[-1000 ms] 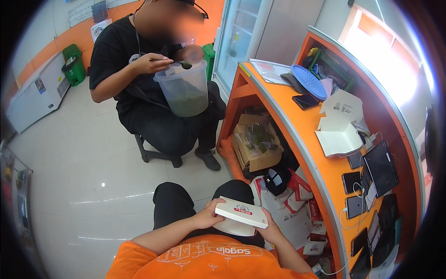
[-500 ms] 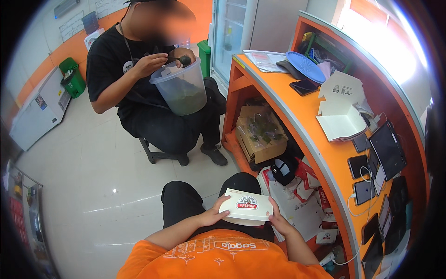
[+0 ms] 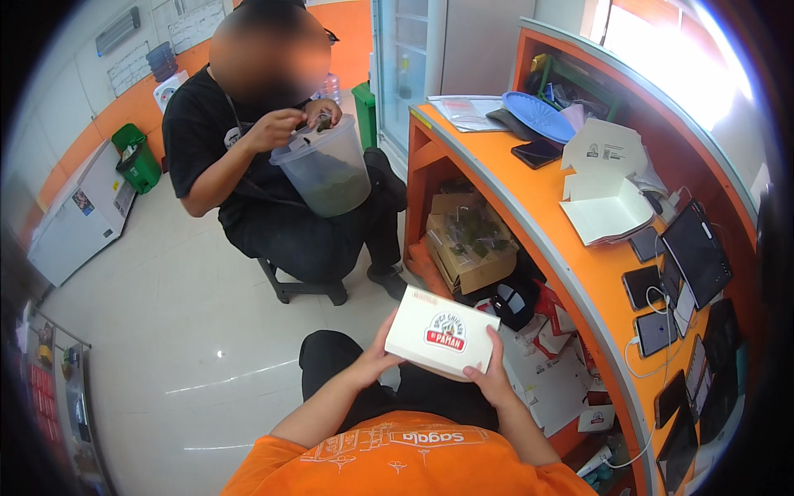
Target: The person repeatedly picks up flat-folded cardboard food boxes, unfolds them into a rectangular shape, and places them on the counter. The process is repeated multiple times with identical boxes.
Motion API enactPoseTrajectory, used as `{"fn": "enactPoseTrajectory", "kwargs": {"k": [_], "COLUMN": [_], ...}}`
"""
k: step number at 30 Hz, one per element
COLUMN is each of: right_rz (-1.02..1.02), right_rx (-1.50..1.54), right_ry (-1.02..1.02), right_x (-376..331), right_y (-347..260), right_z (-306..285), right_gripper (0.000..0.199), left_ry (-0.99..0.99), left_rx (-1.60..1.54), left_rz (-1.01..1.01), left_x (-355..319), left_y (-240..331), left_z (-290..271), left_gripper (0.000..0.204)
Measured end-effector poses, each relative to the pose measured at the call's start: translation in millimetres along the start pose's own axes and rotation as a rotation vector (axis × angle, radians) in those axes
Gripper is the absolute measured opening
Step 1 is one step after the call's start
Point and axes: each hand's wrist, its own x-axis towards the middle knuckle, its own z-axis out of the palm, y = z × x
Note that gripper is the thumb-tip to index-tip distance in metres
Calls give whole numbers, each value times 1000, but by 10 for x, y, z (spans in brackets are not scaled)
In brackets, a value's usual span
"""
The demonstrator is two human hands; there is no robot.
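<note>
A white cardboard food box (image 3: 413,331) with a printed round logo is held up over my lap, its lid closed. My left hand (image 3: 376,357) grips the box's left side. The right hand (image 3: 491,374) clasps its right side, thumb on the front edge. Each hand's fingers partly disappear behind the box. Beyond it, a seated co-worker in black holds a translucent plastic bucket (image 3: 327,169) with dark green contents on the lap. One co-worker's hand (image 3: 322,112) is at the bucket's rim with a small dark green packet.
At my right curves an orange counter (image 3: 488,149) bearing an open white box (image 3: 608,215), a blue lid (image 3: 538,116), several phones and a tablet (image 3: 696,255). Below it sit a cardboard carton (image 3: 471,256) of small packets, a black cap (image 3: 513,304) and flattened boxes. A chest freezer (image 3: 83,211) stands far left.
Both my hands have raised the box away from my lap and tilted it, so its top faces me more. The co-worker's hands have shifted at the bucket; the dark spoon no longer shows clearly.
</note>
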Motion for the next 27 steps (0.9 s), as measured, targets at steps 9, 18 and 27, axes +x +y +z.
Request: {"fn": "enactPoseTrajectory", "kwargs": {"k": [9, 18, 27], "right_rz": [-416, -802, -668], "right_rx": [-72, -220, 112], "right_ry": [-54, 4, -58], "right_x": [530, 627, 564], "right_y": [-1007, -1504, -1311], "right_z": [234, 541, 593], "right_gripper": [97, 90, 59], "left_ry": [230, 629, 663], "left_rx": [60, -50, -181], "left_rz": [376, 654, 700], "left_x": [-338, -326, -300], "left_y": [1173, 1223, 1185], "left_z": [232, 345, 563], "left_gripper": [106, 89, 92]}}
